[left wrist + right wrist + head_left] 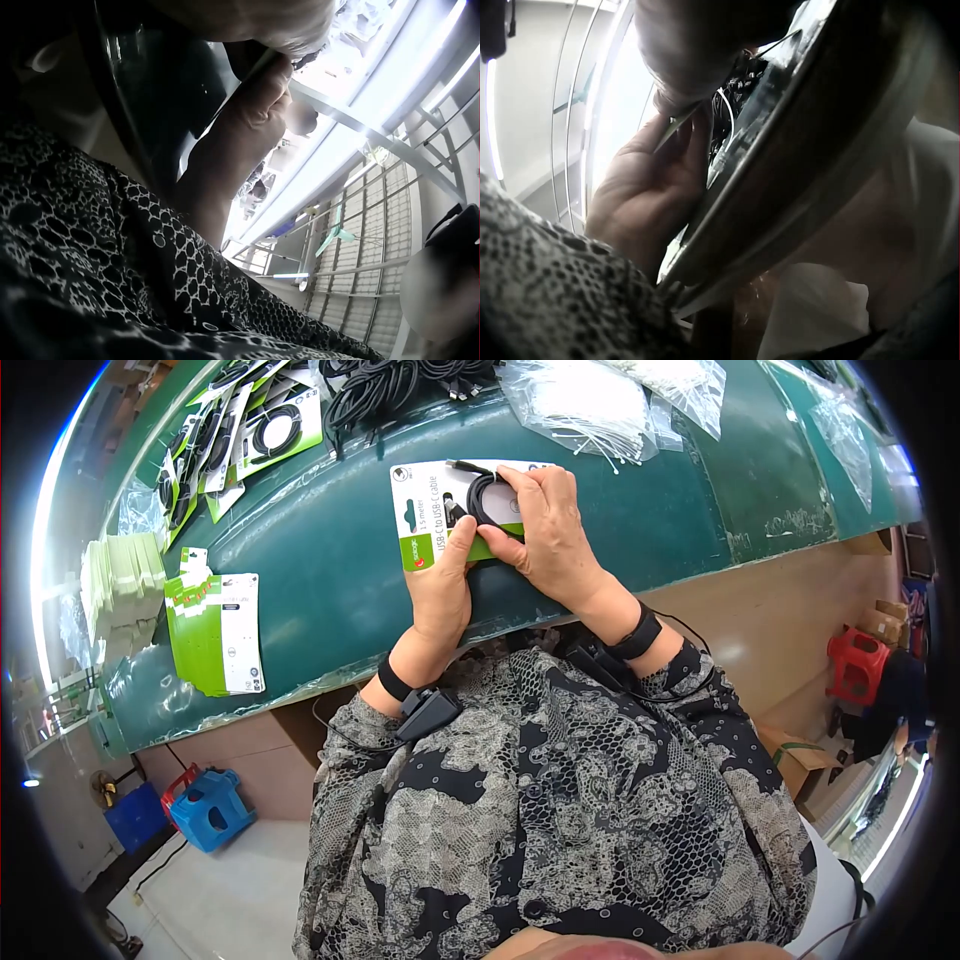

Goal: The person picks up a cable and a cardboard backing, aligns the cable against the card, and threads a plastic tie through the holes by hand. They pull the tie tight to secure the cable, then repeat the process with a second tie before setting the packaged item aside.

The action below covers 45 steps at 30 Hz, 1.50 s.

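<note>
Both hands hold a white and green card (408, 482), printed "USB-C to USB-C cable", over the near edge of the green table. A coiled black cable (478, 500) lies across the card's face. My left hand (440, 592) grips the card's lower edge, thumb on the front beside a cable plug and fingers hidden behind. Over the card's right part, my right hand (553, 532) holds the coil, index finger at its top and thumb below. In the right wrist view the card's edge (676, 126) shows between the left hand's (641, 191) thumb and fingers.
Carded cables (275, 435) pile up at the back left, beside loose black cables (375, 395). Bags of white ties (585, 405) lie at the back right. Flat green and white cards (212, 635) spread at the left, next to a card stack (122, 595). A blue stool (214, 810) stands on the floor.
</note>
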Each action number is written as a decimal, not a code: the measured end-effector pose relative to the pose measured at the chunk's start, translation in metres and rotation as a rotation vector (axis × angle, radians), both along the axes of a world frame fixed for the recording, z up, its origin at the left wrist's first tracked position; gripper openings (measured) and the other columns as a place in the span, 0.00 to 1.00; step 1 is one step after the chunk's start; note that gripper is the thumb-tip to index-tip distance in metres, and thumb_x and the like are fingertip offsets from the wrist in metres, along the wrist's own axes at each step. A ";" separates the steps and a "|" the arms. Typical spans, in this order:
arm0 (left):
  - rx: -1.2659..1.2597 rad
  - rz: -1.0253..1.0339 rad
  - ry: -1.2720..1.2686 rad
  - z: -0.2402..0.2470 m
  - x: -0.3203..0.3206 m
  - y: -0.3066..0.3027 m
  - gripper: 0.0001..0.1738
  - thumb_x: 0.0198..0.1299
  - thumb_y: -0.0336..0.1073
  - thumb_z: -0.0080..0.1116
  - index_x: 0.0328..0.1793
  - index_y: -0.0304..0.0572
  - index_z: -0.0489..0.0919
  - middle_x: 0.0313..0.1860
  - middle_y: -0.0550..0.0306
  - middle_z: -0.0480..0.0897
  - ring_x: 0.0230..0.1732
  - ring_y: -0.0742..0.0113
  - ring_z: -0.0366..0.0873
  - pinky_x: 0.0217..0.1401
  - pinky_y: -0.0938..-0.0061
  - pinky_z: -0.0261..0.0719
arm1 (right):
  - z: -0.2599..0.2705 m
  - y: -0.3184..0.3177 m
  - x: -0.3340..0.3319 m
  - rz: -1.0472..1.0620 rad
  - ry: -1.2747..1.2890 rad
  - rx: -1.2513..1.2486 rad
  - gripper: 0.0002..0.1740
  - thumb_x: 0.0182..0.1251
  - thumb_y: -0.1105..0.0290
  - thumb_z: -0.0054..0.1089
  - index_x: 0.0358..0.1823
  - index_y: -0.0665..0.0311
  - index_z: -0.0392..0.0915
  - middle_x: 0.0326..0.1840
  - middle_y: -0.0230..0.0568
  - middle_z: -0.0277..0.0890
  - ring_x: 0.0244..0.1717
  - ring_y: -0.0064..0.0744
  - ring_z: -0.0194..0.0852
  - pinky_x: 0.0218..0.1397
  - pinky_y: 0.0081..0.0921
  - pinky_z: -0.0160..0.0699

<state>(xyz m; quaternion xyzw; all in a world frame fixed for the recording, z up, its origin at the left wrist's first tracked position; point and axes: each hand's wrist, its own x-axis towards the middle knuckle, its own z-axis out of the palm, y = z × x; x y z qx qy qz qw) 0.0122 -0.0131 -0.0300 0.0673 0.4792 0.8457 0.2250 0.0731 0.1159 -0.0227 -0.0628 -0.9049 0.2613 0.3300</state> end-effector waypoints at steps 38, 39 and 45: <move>-0.026 -0.083 -0.090 0.012 0.002 0.003 0.17 0.64 0.28 0.56 0.59 0.39 0.71 0.48 0.55 0.79 0.44 0.67 0.81 0.41 0.69 0.86 | 0.022 0.069 0.019 0.346 0.088 0.161 0.07 0.54 0.77 0.63 0.35 0.61 0.82 0.35 0.28 0.79 0.46 0.31 0.75 0.60 0.34 0.69; -0.019 -0.082 -0.090 0.012 0.001 0.004 0.17 0.64 0.28 0.56 0.59 0.39 0.71 0.48 0.55 0.79 0.44 0.67 0.81 0.41 0.69 0.86 | 0.026 0.075 0.023 0.226 0.140 0.056 0.08 0.54 0.78 0.63 0.36 0.61 0.82 0.35 0.29 0.79 0.46 0.31 0.74 0.59 0.33 0.70; -0.002 0.001 -0.033 0.016 -0.005 0.005 0.21 0.65 0.28 0.55 0.64 0.40 0.67 0.54 0.55 0.78 0.49 0.66 0.80 0.47 0.69 0.85 | 0.036 0.121 0.050 -0.193 0.168 -0.496 0.13 0.55 0.81 0.63 0.43 0.61 0.81 0.38 0.31 0.78 0.44 0.35 0.73 0.51 0.26 0.73</move>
